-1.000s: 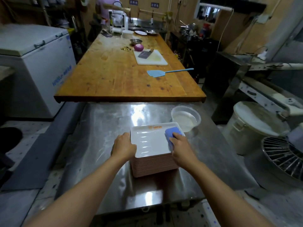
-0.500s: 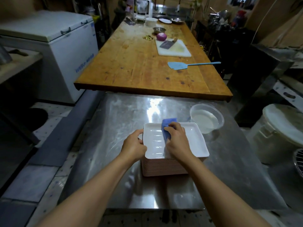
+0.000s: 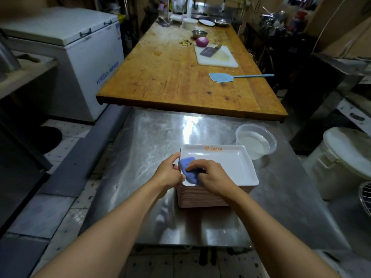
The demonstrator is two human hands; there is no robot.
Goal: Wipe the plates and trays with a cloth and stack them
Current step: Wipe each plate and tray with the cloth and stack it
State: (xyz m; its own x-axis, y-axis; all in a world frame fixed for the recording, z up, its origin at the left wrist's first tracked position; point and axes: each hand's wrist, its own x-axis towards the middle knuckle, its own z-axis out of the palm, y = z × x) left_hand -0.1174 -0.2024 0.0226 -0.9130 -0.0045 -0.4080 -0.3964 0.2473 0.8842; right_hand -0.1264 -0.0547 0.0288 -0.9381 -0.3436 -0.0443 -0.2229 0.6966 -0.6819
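Your right hand [image 3: 210, 177] lay curled over the blue cloth [image 3: 189, 173], pressing it down on the near-left corner of the top tray [image 3: 224, 163]. The cloth stuck out from under your fingers toward 9 o'clock, bunched and folded. Your left hand [image 3: 168, 173] sat just beside it at 9 o'clock, fingers curled round the tray's left rim, thumb near the cloth.

The tray was white, rectangular, with a raised rim, rounded corners and a small orange print along its far edge. It topped a stack of trays [image 3: 210, 199] whose pinkish edges showed below; the layers were too fine to count. The stack stood on the steel worktop [image 3: 152, 149], near its middle, in front of you.

You had one cloth, one stack and two hands on it. One clear round tub [image 3: 256, 140] with whitish liquid stood at 2 o'clock from the tray, just beside its far-right corner.

Beyond, at 12 o'clock, ran one long wooden table [image 3: 170, 77]. It carried one white cutting board [image 3: 216, 57] with one cleaver [image 3: 209, 51] on it, one red onion [image 3: 202, 41], one blue fly swatter [image 3: 222, 77] and one small metal bowl [image 3: 199, 33]. One white chest freezer [image 3: 80, 57] stood at 10 o'clock, and one lidded white bucket [image 3: 345, 163] at 3 o'clock on the floor.
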